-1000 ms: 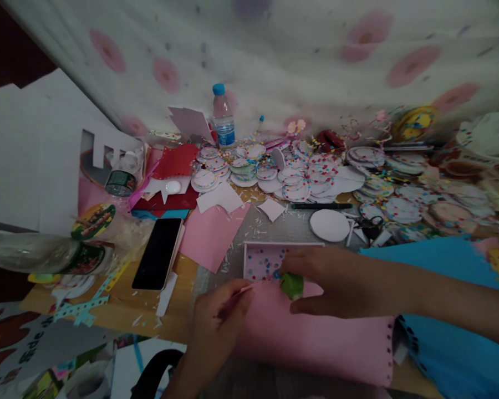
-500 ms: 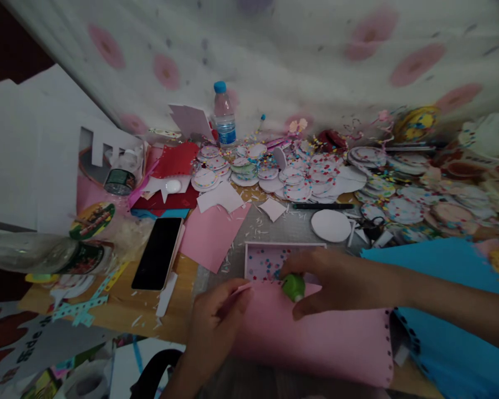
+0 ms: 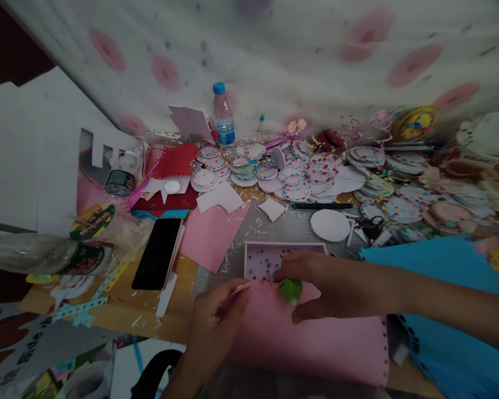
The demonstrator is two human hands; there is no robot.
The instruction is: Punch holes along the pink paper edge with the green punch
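A pink sheet (image 3: 316,343) with a row of small holes down its right edge lies at the front of the table. Its upper left edge is pinched between the thumb and fingers of my left hand (image 3: 220,310). My right hand (image 3: 320,282) is curled around a small green hole punch (image 3: 290,291) at the sheet's far edge, fingers behind it and thumb toward me. Part of the punch is hidden by my fingers. Just beyond the sheet sits a shallow pale box (image 3: 270,260) with red and blue dots scattered inside.
A phone (image 3: 158,254) and plastic bottle (image 3: 45,252) lie left. A water bottle (image 3: 223,119) stands at the back, near many dotted paper discs (image 3: 297,191). A blue sheet (image 3: 436,271) lies right; a dark pen (image 3: 322,206) and white oval (image 3: 330,225) lie beyond my hands.
My right hand and the green hole punch have shifted slightly left along the pink sheet's edge. The sheet's right edge has moved a little left. My left hand is almost unchanged.
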